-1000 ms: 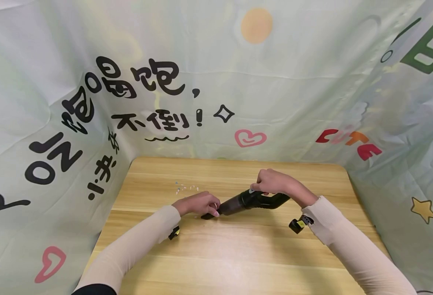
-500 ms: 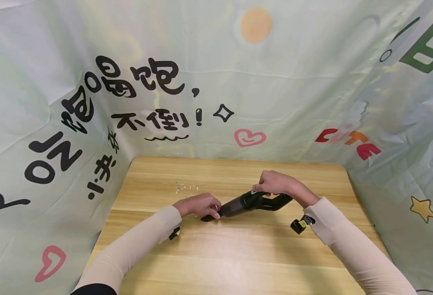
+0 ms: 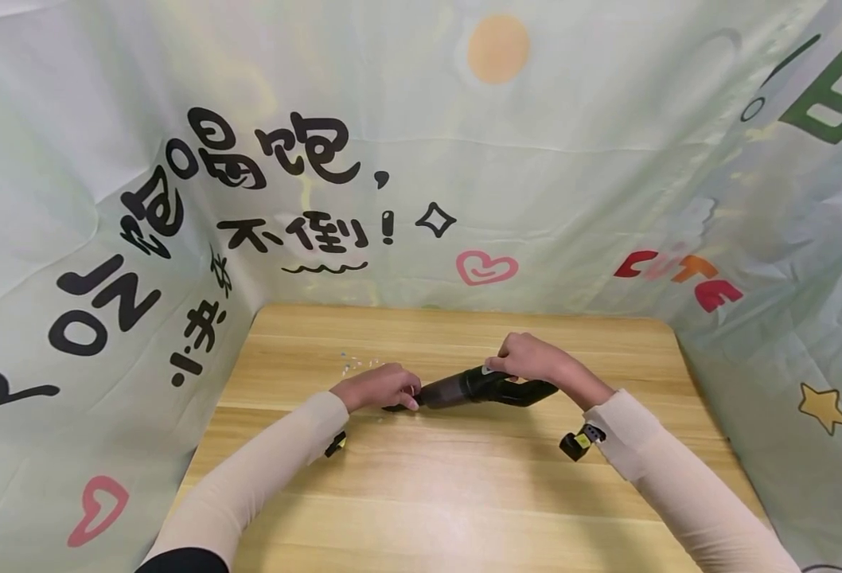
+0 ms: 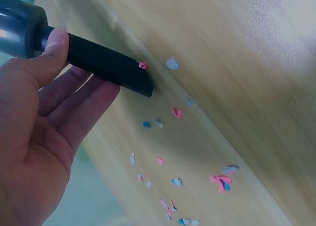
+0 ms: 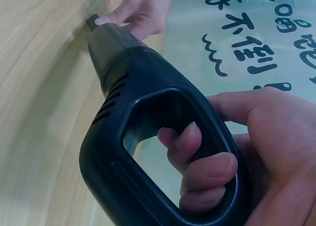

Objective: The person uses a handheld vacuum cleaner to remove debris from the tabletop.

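Observation:
A black handheld vacuum cleaner [image 3: 450, 391] with a smoky see-through front lies slantwise across the middle of the table in the head view. My right hand [image 3: 532, 356] grips its loop handle [image 5: 224, 125], fingers curled through the opening. At the other end, my left hand [image 3: 381, 386] pinches the flat black nozzle [image 4: 106, 64] between thumb and fingers. The nozzle's slanted tip is close over the tabletop. A pink scrap [image 4: 142, 65] shows right at its edge. Several small pink, blue and white scraps [image 4: 220, 181] lie scattered past the tip in the left wrist view.
The wooden table [image 3: 450, 493] is bordered at the back and sides by a printed cloth [image 3: 564, 199]. More scraps [image 3: 349, 366] lie behind the left hand. Small black cameras [image 3: 574, 444] hang under both wrists.
Both hands have shifted the vacuum cleaner a little to the left, and its nozzle has moved slightly toward the back of the table. Both holds stay the same.

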A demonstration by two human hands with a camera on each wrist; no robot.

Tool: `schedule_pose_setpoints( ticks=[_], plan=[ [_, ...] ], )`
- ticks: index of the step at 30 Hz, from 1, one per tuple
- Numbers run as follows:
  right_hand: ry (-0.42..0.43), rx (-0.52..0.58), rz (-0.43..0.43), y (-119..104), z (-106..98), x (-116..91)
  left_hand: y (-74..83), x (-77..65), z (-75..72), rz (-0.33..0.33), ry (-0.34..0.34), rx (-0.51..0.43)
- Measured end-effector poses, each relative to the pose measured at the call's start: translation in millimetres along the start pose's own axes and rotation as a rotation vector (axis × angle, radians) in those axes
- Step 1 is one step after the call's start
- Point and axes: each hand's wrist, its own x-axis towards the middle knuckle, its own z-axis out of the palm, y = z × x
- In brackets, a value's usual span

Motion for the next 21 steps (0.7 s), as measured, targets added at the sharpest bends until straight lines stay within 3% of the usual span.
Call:
schedule_pose_setpoints(
  ticks=[10,21],
  plan=[
    [-0.001,-0.021,-0.007,-7,1,7,-2.7,-6.9,-4.5,-0.015,-0.009,-0.022],
    [-0.064,0.045,0.052,7,4,14,-3.5,-8.9,-3.6,0.014,-0.057,-0.012]
  ],
)
